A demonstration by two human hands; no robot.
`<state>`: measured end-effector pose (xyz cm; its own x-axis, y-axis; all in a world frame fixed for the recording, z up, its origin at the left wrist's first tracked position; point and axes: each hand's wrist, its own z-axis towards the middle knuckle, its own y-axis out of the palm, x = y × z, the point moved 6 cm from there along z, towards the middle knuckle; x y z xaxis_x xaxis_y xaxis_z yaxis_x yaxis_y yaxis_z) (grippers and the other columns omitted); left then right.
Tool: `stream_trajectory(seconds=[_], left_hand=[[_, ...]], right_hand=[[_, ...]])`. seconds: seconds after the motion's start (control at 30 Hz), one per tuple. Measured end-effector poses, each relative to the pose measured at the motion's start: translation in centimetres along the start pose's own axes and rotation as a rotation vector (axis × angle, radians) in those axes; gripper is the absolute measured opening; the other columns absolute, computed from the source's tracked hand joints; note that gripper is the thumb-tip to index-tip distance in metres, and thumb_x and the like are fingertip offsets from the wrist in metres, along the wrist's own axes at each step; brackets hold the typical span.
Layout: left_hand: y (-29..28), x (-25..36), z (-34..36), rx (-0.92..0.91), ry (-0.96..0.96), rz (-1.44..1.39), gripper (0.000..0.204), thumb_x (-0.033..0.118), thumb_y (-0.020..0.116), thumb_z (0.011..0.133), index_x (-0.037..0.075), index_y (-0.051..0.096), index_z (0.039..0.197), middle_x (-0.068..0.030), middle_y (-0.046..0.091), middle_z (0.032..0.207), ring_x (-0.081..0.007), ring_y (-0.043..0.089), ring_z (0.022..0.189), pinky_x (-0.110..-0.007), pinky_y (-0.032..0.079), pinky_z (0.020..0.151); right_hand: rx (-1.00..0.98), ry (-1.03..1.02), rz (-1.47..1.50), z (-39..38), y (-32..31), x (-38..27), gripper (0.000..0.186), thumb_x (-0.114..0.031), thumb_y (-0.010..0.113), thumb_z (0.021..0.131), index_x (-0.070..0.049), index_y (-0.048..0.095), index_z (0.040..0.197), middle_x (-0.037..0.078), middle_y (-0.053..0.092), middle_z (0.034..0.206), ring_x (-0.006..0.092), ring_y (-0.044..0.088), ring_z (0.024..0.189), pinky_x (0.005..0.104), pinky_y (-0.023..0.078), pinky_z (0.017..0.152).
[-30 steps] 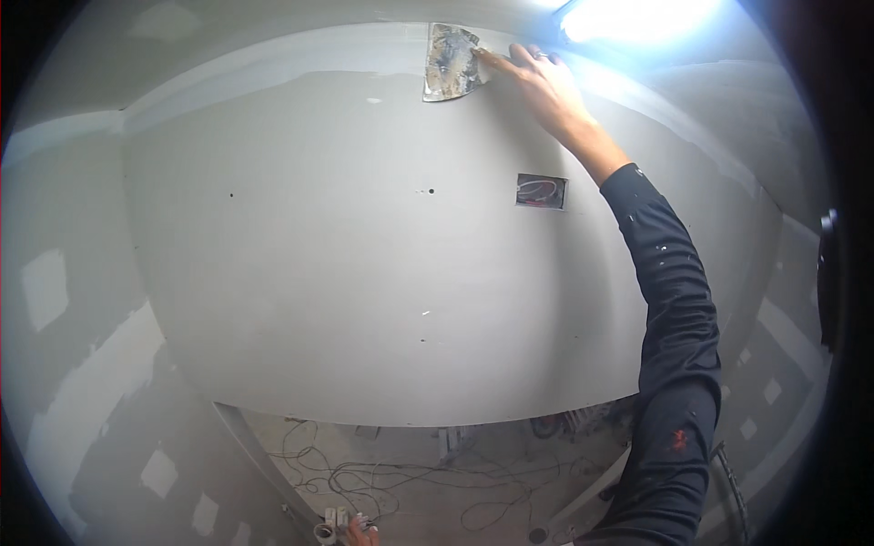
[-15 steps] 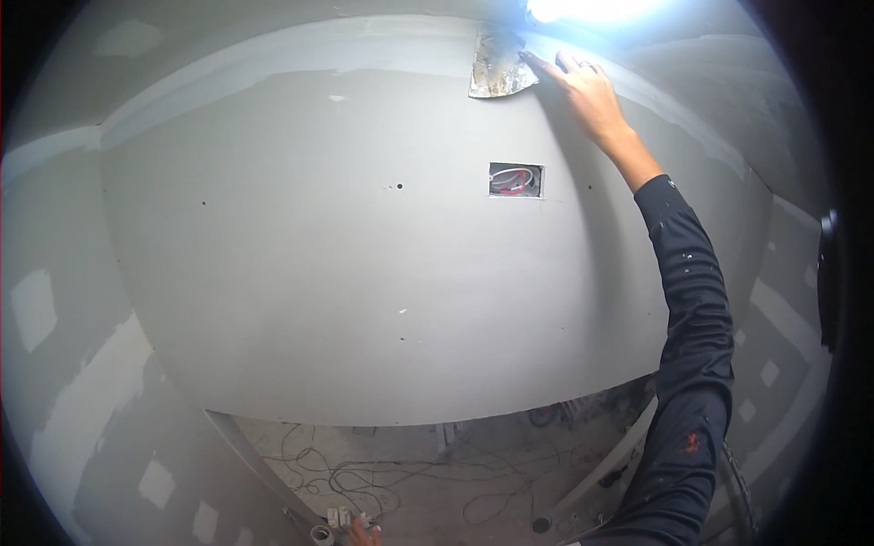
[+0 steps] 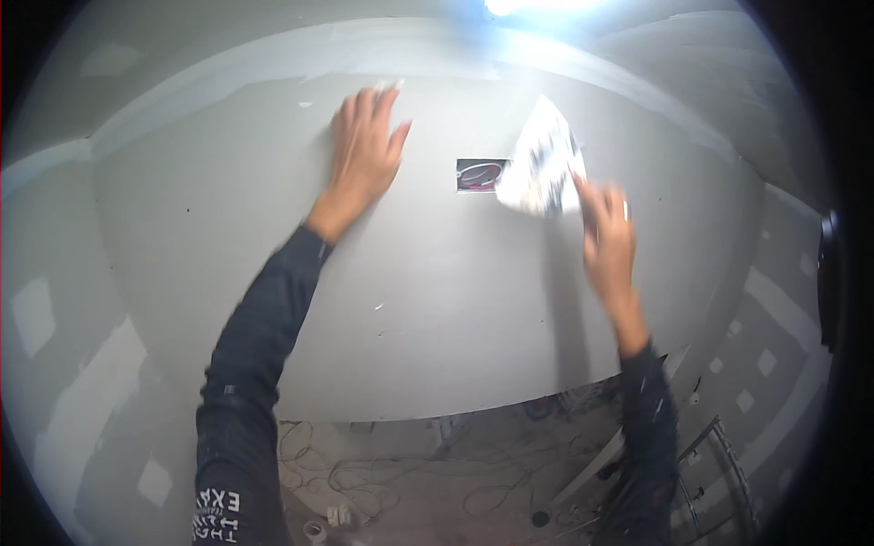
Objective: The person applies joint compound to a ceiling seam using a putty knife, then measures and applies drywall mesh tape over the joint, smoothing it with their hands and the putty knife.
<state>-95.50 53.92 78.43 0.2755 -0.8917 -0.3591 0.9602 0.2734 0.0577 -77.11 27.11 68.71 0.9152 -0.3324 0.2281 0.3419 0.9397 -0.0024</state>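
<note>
My right hand (image 3: 612, 244) is closed on a wide plaster-smeared putty knife (image 3: 543, 164), its blade angled and blurred by motion. The blade sits in front of the grey plasterboard wall (image 3: 428, 264), just right of the cut-out box with wires (image 3: 475, 176), and covers its right edge. Whether the blade touches the wall I cannot tell. My left hand (image 3: 362, 150) is raised to the upper wall with fingers extended and thumb apart. Its fingertips look whitish, just below the white band of joint compound (image 3: 364, 56).
A bright lamp (image 3: 537, 5) glows at the top. Under the wall's lower edge, cables (image 3: 364, 469) lie across the floor near a roll (image 3: 315, 530). At lower right stands a metal frame (image 3: 719, 455). Side walls show pale filler patches (image 3: 35, 314).
The putty knife in my right hand has come down and right, away from the top band. My left hand has risen from the lower edge to the upper wall.
</note>
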Motion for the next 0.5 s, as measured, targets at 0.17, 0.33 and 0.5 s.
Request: stream_trajectory(seconds=[0.17, 0.33, 0.5], left_hand=[[8.2, 1.5, 11.0, 0.103, 0.028, 0.084, 0.052, 0.035, 0.057, 0.101, 0.009, 0.052, 0.146, -0.0167, 0.054, 0.139, -0.0336, 0.048, 0.127, -0.05, 0.034, 0.109], [11.7, 3.5, 13.1, 0.187, -0.107, 0.138, 0.047, 0.038, 0.061, 0.096, -0.002, 0.065, 0.12, -0.0216, 0.051, 0.125, -0.0363, 0.044, 0.115, -0.051, 0.033, 0.099], [11.0, 3.6, 12.4, 0.16, -0.155, 0.08, 0.043, 0.036, 0.06, 0.098, -0.001, 0.067, 0.118, -0.0197, 0.055, 0.127, -0.035, 0.047, 0.117, -0.05, 0.033, 0.101]], right_hand=[[-0.219, 0.493, 0.251, -23.5, -4.7, -5.6, 0.055, 0.011, 0.056, 0.084, -0.002, 0.063, 0.137, 0.019, 0.054, 0.098, 0.036, 0.056, 0.093, 0.0427, 0.046, 0.085], [-0.327, 0.847, 0.283, -38.7, -9.8, -11.0, 0.047, 0.006, 0.054, 0.092, 0.001, 0.061, 0.138, 0.018, 0.056, 0.1, 0.0335, 0.056, 0.094, 0.04, 0.046, 0.086], [-0.434, 1.03, 0.225, -43.9, -13.4, -12.6, 0.041, -0.003, 0.056, 0.095, 0.005, 0.059, 0.134, 0.021, 0.059, 0.112, 0.0392, 0.058, 0.1, 0.0423, 0.048, 0.086]])
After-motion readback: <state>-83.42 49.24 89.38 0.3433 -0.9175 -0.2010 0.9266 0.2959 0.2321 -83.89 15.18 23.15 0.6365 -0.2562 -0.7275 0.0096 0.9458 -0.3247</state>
